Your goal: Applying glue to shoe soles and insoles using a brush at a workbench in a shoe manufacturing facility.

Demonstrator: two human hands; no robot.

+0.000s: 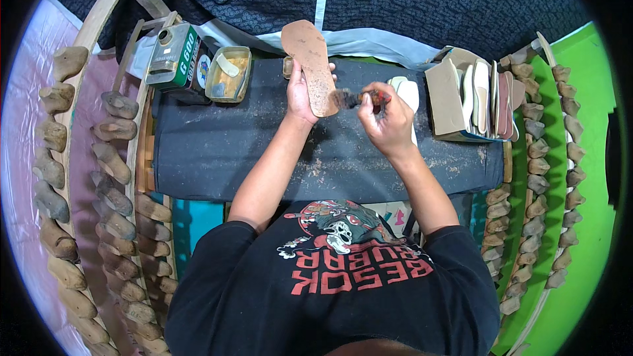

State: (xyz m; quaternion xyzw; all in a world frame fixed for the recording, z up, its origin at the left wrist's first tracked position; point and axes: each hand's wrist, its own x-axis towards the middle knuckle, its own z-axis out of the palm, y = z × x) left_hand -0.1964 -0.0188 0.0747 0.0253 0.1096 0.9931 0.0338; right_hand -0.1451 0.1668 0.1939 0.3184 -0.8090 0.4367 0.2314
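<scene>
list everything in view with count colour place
tabletop: 1, dark, centre
sole: 1, brown, over tabletop
brush: 1, dark, by sole
can: 1, green, tabletop's left
tub: 1, yellowish, right of can
small container: 1, yellowish, right of tub
cardboard box: 1, brown, tabletop's right
boxed insoles: several, white and reddish, in box
loose insoles: 2+, whitish, left of box
shoe lasts: dozens, brown and grey, side racks
curtain: 1, dark, beyond tabletop
wall: 1, green, right
shirt: 1, black, lower middle
left hand: 1, bare, holding sole
right hand: 1, bare, holding brush
</scene>
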